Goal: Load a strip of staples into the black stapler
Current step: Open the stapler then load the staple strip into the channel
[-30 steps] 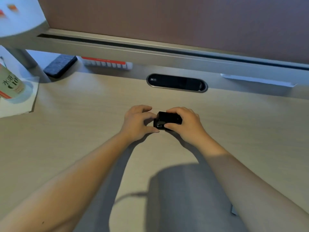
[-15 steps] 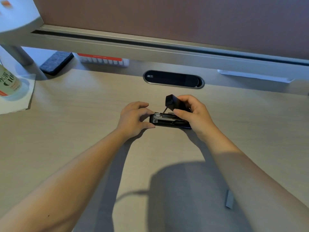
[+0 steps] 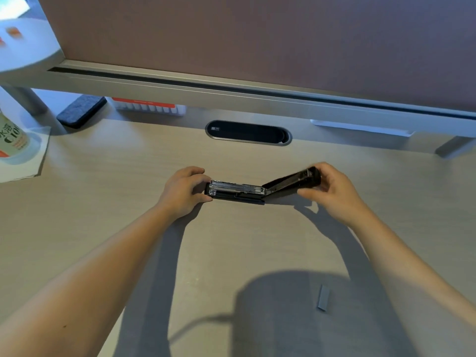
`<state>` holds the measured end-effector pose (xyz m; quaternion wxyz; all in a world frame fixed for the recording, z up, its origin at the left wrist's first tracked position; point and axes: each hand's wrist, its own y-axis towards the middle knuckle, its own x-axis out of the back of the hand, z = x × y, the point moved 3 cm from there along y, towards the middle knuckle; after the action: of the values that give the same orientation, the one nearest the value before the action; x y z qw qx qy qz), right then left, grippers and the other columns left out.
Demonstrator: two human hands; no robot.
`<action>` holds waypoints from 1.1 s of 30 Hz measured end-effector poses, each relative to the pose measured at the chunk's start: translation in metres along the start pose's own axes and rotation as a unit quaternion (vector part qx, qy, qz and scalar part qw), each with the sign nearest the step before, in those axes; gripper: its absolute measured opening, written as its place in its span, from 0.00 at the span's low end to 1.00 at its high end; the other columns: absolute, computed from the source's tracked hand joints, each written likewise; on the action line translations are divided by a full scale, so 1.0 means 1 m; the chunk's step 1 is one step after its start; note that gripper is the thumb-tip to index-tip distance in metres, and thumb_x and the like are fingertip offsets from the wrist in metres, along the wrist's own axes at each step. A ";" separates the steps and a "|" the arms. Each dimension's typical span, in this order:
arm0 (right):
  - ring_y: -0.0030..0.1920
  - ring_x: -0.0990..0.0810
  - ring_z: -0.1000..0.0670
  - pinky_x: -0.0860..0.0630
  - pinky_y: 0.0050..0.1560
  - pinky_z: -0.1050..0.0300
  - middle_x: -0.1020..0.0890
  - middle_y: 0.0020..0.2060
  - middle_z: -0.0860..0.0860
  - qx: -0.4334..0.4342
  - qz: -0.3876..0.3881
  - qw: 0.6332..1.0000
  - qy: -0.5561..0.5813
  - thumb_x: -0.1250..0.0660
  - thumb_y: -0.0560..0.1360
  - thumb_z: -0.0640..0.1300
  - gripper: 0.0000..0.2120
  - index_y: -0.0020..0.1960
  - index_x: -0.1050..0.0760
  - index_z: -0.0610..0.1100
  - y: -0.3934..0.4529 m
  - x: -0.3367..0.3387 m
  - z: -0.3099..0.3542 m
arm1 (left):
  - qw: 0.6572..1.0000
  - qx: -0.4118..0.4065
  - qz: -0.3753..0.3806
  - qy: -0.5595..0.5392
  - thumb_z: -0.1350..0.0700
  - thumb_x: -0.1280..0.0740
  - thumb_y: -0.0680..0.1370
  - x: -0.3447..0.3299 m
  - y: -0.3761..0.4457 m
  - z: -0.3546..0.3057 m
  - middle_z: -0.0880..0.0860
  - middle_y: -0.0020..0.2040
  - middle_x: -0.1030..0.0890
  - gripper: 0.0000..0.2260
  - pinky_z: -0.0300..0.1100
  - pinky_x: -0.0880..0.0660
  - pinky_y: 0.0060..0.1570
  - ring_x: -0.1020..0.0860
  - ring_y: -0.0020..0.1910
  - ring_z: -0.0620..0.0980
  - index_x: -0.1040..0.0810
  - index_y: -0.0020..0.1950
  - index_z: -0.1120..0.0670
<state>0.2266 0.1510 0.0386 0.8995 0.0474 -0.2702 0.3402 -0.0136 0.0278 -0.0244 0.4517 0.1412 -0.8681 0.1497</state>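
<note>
The black stapler lies on the wooden desk, swung wide apart, with its metal staple channel facing up. My left hand pinches the front end of the base. My right hand grips the tip of the stapler's top arm, folded back to the right and raised slightly off the desk. A short grey strip of staples lies on the desk near my right forearm, untouched.
A black oval cable port sits in the desk behind the stapler. At the far left stand a bottle on white paper, a dark grey pad and a red-and-white box under a raised shelf.
My right hand has swung the stapler's top arm up and over to the right, from closed to fully spread. My left hand stayed on the front of the base.
</note>
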 end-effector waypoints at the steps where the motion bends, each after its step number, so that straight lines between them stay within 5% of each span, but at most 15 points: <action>1: 0.40 0.27 0.54 0.31 0.42 0.63 0.27 0.36 0.55 -0.010 0.012 0.999 -0.039 0.31 0.67 0.33 0.14 0.40 0.32 0.49 -0.003 0.002 -0.005 | 1.000 0.003 0.001 0.008 0.56 0.29 0.69 0.001 -0.003 0.001 0.56 0.67 0.29 0.18 0.48 0.38 0.66 0.35 0.68 0.56 0.23 0.58 0.53; 5: 0.35 0.29 0.50 0.35 0.31 0.68 0.27 0.33 0.52 -0.046 0.026 0.986 -0.159 0.31 0.64 0.35 0.11 0.40 0.31 0.45 -0.010 0.003 -0.020 | 1.000 0.004 -0.001 0.016 0.56 0.30 0.69 0.000 -0.014 -0.003 0.56 0.67 0.29 0.18 0.46 0.39 0.65 0.35 0.68 0.56 0.23 0.58 0.51; 9: 0.41 0.27 0.45 0.39 0.34 0.55 0.25 0.39 0.48 -0.045 0.004 0.977 -0.208 0.30 0.65 0.37 0.11 0.43 0.30 0.45 -0.011 0.004 -0.025 | 1.000 0.001 -0.015 0.004 0.56 0.29 0.68 -0.007 -0.024 -0.007 0.57 0.66 0.27 0.18 0.47 0.39 0.65 0.34 0.67 0.56 0.23 0.58 0.53; 13: 0.45 0.29 0.47 0.42 0.38 0.59 0.24 0.48 0.41 -0.032 -0.039 0.975 -0.214 0.30 0.66 0.37 0.14 0.50 0.28 0.41 -0.018 0.006 -0.033 | 0.999 -0.006 -0.036 -0.003 0.56 0.28 0.68 -0.018 -0.036 -0.014 0.57 0.65 0.26 0.19 0.46 0.38 0.65 0.33 0.67 0.56 0.23 0.58 0.54; 16: 0.52 0.28 0.45 0.36 0.47 0.58 0.25 0.57 0.39 -0.045 -0.060 0.980 -0.186 0.30 0.67 0.37 0.22 0.58 0.31 0.40 -0.033 0.006 -0.041 | 0.999 -0.017 -0.045 0.001 0.55 0.28 0.68 -0.030 -0.046 -0.021 0.57 0.65 0.26 0.19 0.48 0.37 0.65 0.33 0.67 0.56 0.23 0.58 0.55; 19: 0.65 0.32 0.41 0.35 0.63 0.51 0.33 0.67 0.40 -0.048 -0.115 0.984 -0.130 0.30 0.67 0.39 0.36 0.69 0.45 0.40 -0.055 0.006 -0.051 | 0.997 -0.035 -0.063 0.011 0.54 0.29 0.68 -0.036 -0.053 -0.025 0.58 0.65 0.26 0.20 0.49 0.36 0.65 0.32 0.66 0.57 0.24 0.59 0.56; 22: 0.68 0.35 0.42 0.36 0.67 0.48 0.37 0.69 0.40 -0.044 -0.183 0.979 -0.078 0.29 0.67 0.42 0.42 0.71 0.53 0.42 -0.084 0.003 -0.061 | 0.996 -0.045 -0.072 0.009 0.55 0.30 0.69 -0.040 -0.056 -0.026 0.59 0.62 0.24 0.18 0.53 0.32 0.63 0.29 0.63 0.60 0.24 0.58 0.58; 25: 0.66 0.33 0.43 0.35 0.65 0.48 0.35 0.67 0.40 -0.045 -0.206 0.974 -0.080 0.29 0.67 0.45 0.41 0.71 0.51 0.43 -0.117 -0.005 -0.069 | 0.996 -0.051 -0.077 0.005 0.56 0.31 0.70 -0.044 -0.062 -0.030 0.60 0.59 0.23 0.17 0.53 0.30 0.60 0.27 0.59 0.60 0.24 0.58 0.56; 30: 0.63 0.29 0.44 0.33 0.58 0.55 0.29 0.63 0.41 -0.017 -0.133 0.975 -0.178 0.29 0.65 0.51 0.33 0.65 0.36 0.39 -0.163 -0.036 -0.080 | 0.993 -0.059 -0.098 0.016 0.56 0.34 0.73 -0.052 -0.085 -0.037 0.61 0.60 0.23 0.17 0.49 0.31 0.57 0.28 0.60 0.60 0.26 0.61 0.55; 33: 0.59 0.29 0.43 0.31 0.60 0.49 0.26 0.58 0.41 0.007 -0.133 0.957 -0.258 0.30 0.65 0.54 0.28 0.59 0.29 0.40 -0.177 -0.050 -0.078 | 0.993 -0.052 -0.102 0.006 0.55 0.34 0.73 -0.056 -0.097 -0.037 0.60 0.63 0.24 0.17 0.50 0.31 0.60 0.28 0.62 0.60 0.26 0.61 0.55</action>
<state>0.3436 0.0080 -0.0357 0.8362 0.1750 -0.4817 0.1952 0.0818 -0.0403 -0.0374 0.4766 0.2046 -0.8530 0.0583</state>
